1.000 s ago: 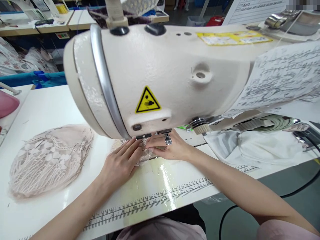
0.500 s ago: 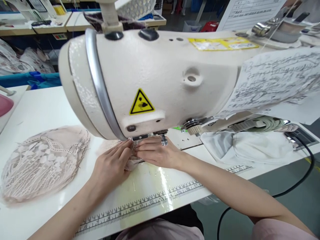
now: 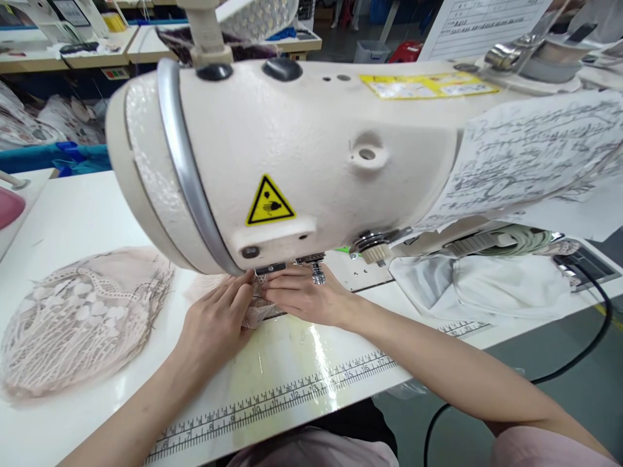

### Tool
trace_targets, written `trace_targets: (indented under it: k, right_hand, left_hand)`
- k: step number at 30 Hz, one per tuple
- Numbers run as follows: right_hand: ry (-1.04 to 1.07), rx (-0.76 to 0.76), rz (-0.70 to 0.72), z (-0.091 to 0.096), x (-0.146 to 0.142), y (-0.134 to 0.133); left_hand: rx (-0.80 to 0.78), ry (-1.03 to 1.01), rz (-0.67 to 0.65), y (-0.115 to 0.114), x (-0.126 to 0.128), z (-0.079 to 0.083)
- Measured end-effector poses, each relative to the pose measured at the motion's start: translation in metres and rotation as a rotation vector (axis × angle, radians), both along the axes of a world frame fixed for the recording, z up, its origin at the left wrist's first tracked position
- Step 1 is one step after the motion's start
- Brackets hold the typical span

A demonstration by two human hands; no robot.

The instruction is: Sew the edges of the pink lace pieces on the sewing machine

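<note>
Angling in from either side, your left hand (image 3: pixel 214 321) and right hand (image 3: pixel 311 295) lie palm-down, fingers nearly meeting at the sheer lace (image 3: pixel 259 316) beneath the sewing machine (image 3: pixel 292 149), whether pinching it I cannot tell.

Pink rounded object (image 3: pixel 10 207) at the left edge, black cable (image 3: pixel 608 316) at right, translucent bin (image 3: pixel 371 52) in the background

White counter (image 3: pixel 63 214), ruler scale (image 3: pixel 272 407) along front edge; blush lace pieces (image 3: pixel 87 318) left, white cloth (image 3: pixel 506 285) right, sewing machine (image 3: pixel 311 149) between.
</note>
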State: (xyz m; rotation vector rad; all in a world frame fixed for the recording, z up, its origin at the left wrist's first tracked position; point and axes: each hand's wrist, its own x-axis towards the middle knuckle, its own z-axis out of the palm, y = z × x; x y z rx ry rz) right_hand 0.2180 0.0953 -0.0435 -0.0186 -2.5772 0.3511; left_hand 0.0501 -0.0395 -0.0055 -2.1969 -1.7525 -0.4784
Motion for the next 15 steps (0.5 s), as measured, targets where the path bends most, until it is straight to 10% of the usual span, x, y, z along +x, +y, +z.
trace_targets:
  k: [15]
  right_hand:
    - [0.016, 0.176, -0.163, 0.025, 0.008, 0.001]
  left_hand:
    - [-0.022, 0.094, 0.007, 0.000, 0.000, -0.004]
